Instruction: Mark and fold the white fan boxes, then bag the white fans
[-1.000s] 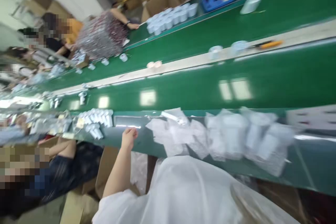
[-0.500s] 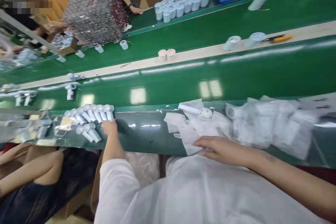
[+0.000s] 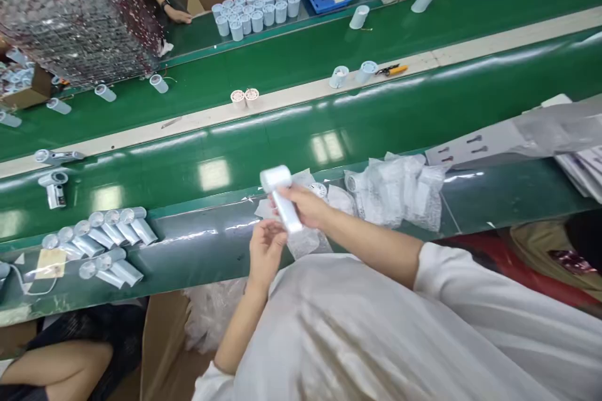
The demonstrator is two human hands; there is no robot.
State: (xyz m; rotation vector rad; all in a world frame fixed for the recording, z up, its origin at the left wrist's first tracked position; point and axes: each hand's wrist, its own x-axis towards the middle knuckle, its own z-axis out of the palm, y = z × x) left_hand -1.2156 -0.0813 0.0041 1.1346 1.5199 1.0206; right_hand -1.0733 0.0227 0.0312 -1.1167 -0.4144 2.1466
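A pale blue hair dryer (image 3: pixel 286 208) is tilted in front of me, its round head up and its handle pointing down. My right hand (image 3: pixel 305 203) is wrapped round its handle from the right. Beside the handle's lower end is my left hand (image 3: pixel 267 249), its fingers loosely bent and apart; I see nothing in them. Below and behind the dryer lie translucent white bags (image 3: pixel 308 241) on the dark bench ledge. Part of another dryer's round end (image 3: pixel 318 190) shows just behind my right wrist.
Several hair dryers (image 3: pixel 113 229) lie in rows at the left. Bagged dryers (image 3: pixel 395 191) are heaped at the right by a printed sheet (image 3: pixel 475 141). Past the green belt (image 3: pixel 263 144), a pale rail (image 3: pixel 291 91) carries cups and orange-handled pliers (image 3: pixel 395 69). Co-workers sit nearby.
My left hand has come back from the dryer rows at the left. A hair dryer is now in my right hand, lifted above the bags. The view has turned to the right.
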